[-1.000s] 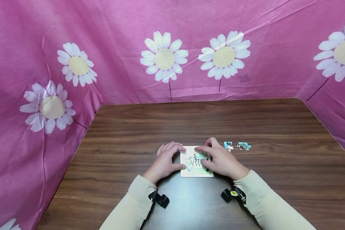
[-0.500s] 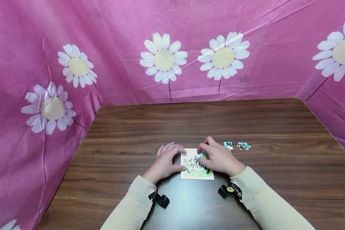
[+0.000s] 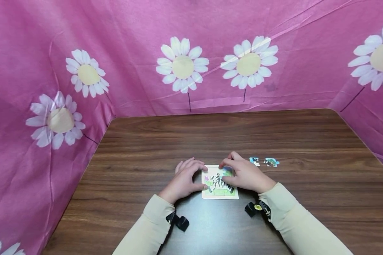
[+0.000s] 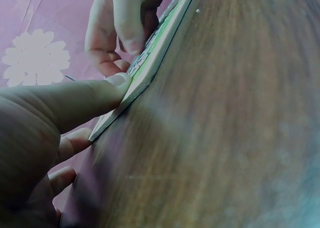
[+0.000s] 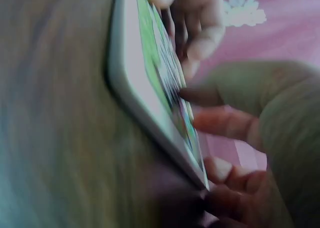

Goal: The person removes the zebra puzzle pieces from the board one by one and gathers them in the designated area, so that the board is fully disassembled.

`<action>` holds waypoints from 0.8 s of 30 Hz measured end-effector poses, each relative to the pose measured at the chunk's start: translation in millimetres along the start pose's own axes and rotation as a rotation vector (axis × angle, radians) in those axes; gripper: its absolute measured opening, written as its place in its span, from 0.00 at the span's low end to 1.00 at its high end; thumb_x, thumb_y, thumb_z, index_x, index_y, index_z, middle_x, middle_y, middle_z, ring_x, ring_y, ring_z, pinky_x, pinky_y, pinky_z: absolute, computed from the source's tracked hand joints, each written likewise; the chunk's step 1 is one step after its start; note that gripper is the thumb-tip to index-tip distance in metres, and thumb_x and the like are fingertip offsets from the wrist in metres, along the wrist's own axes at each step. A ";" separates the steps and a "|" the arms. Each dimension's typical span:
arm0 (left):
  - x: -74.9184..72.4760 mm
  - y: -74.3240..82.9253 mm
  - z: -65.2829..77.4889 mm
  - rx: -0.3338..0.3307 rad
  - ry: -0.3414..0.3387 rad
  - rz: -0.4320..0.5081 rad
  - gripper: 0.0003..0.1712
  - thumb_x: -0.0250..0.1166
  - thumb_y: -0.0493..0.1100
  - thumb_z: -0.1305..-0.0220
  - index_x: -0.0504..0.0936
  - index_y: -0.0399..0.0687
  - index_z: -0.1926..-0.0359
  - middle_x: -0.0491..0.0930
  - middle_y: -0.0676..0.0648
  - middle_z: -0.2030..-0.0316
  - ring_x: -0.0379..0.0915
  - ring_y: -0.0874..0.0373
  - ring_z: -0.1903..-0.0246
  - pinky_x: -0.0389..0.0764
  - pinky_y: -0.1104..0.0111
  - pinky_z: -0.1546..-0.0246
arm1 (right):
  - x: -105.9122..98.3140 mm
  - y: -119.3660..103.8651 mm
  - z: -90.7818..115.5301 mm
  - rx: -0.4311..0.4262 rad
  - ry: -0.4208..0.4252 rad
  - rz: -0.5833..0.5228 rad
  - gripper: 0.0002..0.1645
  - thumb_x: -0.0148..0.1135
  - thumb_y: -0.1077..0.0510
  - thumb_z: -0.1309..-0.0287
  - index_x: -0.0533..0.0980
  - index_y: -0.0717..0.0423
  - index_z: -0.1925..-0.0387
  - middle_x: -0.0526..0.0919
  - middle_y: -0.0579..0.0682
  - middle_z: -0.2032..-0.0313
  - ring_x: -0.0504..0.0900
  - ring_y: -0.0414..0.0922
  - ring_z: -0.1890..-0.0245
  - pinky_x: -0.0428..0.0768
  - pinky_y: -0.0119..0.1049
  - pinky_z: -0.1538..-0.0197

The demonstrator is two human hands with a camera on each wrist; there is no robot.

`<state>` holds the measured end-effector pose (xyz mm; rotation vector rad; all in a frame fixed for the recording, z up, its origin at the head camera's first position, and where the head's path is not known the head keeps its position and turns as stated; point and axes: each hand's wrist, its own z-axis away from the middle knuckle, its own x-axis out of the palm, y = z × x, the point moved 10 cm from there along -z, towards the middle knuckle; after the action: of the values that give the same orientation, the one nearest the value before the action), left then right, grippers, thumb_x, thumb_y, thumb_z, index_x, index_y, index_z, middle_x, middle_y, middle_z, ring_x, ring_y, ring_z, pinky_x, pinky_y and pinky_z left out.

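Observation:
A small square jigsaw puzzle board (image 3: pixel 220 197) with a pale rim and a zebra picture (image 3: pixel 219 183) lies flat on the table. My left hand (image 3: pixel 186 180) holds its left side, thumb on the near part of the rim and index finger at the far-left corner. In the left wrist view, that thumb (image 4: pixel 85 100) presses on the rim. My right hand (image 3: pixel 247 175) reaches over the right side, thumb and index finger bent about a blue-green puzzle piece (image 3: pixel 227 172) at the upper right of the picture. Fingers partly hide this piece.
Two loose puzzle pieces lie beyond the right hand, a blue, black and white piece (image 3: pixel 254 161) and a blue-green piece (image 3: pixel 271 162). The brown wooden table (image 3: pixel 166 138) ends at a pink flowered cloth (image 3: pixel 134 71) behind and at both sides. Each wrist wears a black camera.
The board has shifted slightly towards me. My right thumb and index finger have changed position over its upper right, and more of the zebra shows. The left hand has barely moved.

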<state>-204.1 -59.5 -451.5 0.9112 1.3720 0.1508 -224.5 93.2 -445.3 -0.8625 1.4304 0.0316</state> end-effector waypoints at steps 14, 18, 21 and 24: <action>1.3 0.8 -2.2 0.015 -0.006 -0.008 0.27 0.79 0.48 0.50 0.81 0.53 0.49 0.76 0.51 0.40 0.56 0.43 0.28 0.43 0.40 0.29 | -5.7 3.2 3.8 -0.035 -0.035 -0.065 0.20 0.76 0.46 0.50 0.85 0.41 0.53 0.72 0.43 0.58 0.71 0.38 0.70 0.70 0.32 0.67; 1.0 -0.7 -1.4 0.015 -0.003 0.000 0.27 0.79 0.48 0.50 0.81 0.52 0.49 0.76 0.50 0.40 0.56 0.43 0.28 0.43 0.40 0.29 | -4.4 3.4 1.4 -0.028 -0.036 -0.052 0.19 0.77 0.45 0.51 0.83 0.40 0.55 0.72 0.42 0.59 0.71 0.38 0.69 0.71 0.33 0.66; 0.3 -0.9 -0.3 0.018 -0.001 0.006 0.27 0.79 0.48 0.50 0.81 0.52 0.49 0.76 0.50 0.40 0.56 0.43 0.28 0.42 0.39 0.29 | -2.5 2.4 0.0 -0.020 -0.045 -0.029 0.17 0.75 0.44 0.49 0.81 0.40 0.57 0.71 0.42 0.61 0.70 0.37 0.71 0.71 0.34 0.67; -0.7 -0.5 0.8 0.020 -0.001 0.008 0.27 0.79 0.48 0.50 0.81 0.52 0.50 0.76 0.50 0.40 0.56 0.42 0.28 0.42 0.39 0.29 | -0.9 0.6 -0.8 -0.019 -0.049 0.001 0.16 0.74 0.44 0.47 0.80 0.40 0.59 0.70 0.42 0.63 0.69 0.36 0.73 0.70 0.33 0.69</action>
<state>-203.7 -60.5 -451.3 0.9330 1.3716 0.1431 -225.7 93.7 -444.8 -0.8711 1.3870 0.0673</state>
